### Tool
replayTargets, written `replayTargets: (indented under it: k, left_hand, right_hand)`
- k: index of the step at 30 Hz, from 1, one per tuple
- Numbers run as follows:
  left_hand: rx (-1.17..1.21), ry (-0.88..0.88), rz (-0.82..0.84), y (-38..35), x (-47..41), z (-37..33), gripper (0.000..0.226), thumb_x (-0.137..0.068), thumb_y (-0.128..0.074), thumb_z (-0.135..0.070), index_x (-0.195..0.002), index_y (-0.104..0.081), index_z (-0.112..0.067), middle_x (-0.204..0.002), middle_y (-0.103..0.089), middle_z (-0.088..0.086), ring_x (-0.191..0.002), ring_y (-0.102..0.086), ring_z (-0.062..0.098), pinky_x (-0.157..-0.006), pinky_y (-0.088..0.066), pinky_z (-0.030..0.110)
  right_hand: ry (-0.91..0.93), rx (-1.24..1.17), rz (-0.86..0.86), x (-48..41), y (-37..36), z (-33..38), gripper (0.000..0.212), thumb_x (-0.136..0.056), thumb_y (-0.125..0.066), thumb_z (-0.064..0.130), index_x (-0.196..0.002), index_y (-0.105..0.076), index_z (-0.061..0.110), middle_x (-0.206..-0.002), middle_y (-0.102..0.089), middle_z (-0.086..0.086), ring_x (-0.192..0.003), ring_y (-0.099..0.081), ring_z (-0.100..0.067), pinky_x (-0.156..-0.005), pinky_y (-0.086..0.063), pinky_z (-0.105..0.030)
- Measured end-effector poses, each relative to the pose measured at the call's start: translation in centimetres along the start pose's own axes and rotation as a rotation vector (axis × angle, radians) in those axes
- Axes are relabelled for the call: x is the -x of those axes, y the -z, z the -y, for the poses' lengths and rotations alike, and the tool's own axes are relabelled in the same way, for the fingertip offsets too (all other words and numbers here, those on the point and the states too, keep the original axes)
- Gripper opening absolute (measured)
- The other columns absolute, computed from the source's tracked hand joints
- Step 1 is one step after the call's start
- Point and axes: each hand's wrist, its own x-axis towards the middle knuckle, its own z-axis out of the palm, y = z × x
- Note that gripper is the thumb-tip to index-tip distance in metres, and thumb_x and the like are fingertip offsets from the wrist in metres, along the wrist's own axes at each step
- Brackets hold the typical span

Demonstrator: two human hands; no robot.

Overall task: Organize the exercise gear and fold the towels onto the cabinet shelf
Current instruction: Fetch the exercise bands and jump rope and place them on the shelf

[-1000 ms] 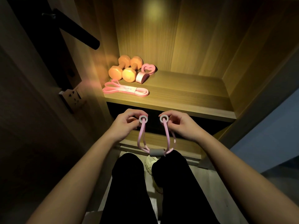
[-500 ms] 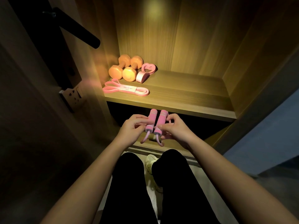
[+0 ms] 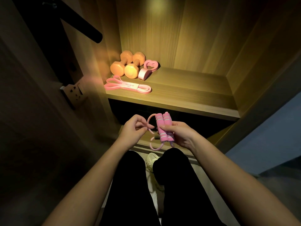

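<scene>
In front of the lit cabinet shelf, below its front edge, both hands hold a pink jump rope. The right hand is curled round the two foam handles, which lie side by side and touching, their top ends pointing up toward the shelf; the thumb presses across the handles. The left hand is just beside them, its thumb and fingertips pinching the thin pink cord, which arcs from that pinch up to the handles. More loops of cord hang below the handles, above the person's knees.

On the shelf, at its left rear corner, two orange dumbbells lie side by side and touching. Against the right one sits a pink heart-shaped piece with a pale pink block in front of it; what that item is cannot be told. A folded pink resistance band with a paper sleeve lies near the shelf's front edge, just in front of the dumbbells.

To the left, a black door handle juts out above a metal plate. Black trousers cover the person's legs, and a white shoe shows between the knees.
</scene>
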Motion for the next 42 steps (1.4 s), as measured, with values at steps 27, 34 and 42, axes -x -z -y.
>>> replayTargets:
  k: [27, 34, 42]
  left_hand:
    - [0.018, 0.052, 0.118, -0.8, -1.7, 1.2, 0.034, -0.086, -0.069, -0.001, -0.118, -0.065, -0.011, -0.102, -0.066, 0.004, -0.096, -0.060, 0.015, -0.075, -0.052, 0.017]
    - [-0.036, -0.023, 0.017, 2.1, -3.0, 1.2, 0.015, -0.085, -0.073, -0.013, -0.094, -0.065, -0.022, -0.091, -0.067, -0.005, -0.082, -0.062, -0.003, -0.069, -0.048, 0.013]
    - [-0.289, -0.002, -0.121, 6.7, -8.7, -0.9, 0.014, -0.085, -0.071, -0.018, -0.094, -0.063, -0.024, -0.092, -0.067, -0.005, -0.089, -0.063, 0.012, -0.079, -0.052, 0.027]
  right_hand:
    - [0.090, -0.452, 0.279, 1.7, 2.9, 4.0, 0.035, -0.080, -0.059, 0.010, -0.112, -0.055, -0.005, -0.089, -0.068, -0.014, -0.076, -0.068, -0.019, -0.072, -0.060, -0.033]
    - [-0.042, -0.357, 0.108, -0.3, 3.9, 4.6, 0.031, -0.072, -0.068, 0.016, -0.099, -0.061, 0.003, -0.077, -0.066, -0.006, -0.065, -0.064, -0.013, -0.082, -0.054, -0.037]
    - [-0.107, -0.059, -0.105, -6.5, 2.3, 7.1, 0.021, -0.085, -0.071, 0.014, -0.100, -0.057, 0.008, -0.073, -0.067, -0.008, -0.049, -0.065, -0.014, -0.044, -0.054, -0.025]
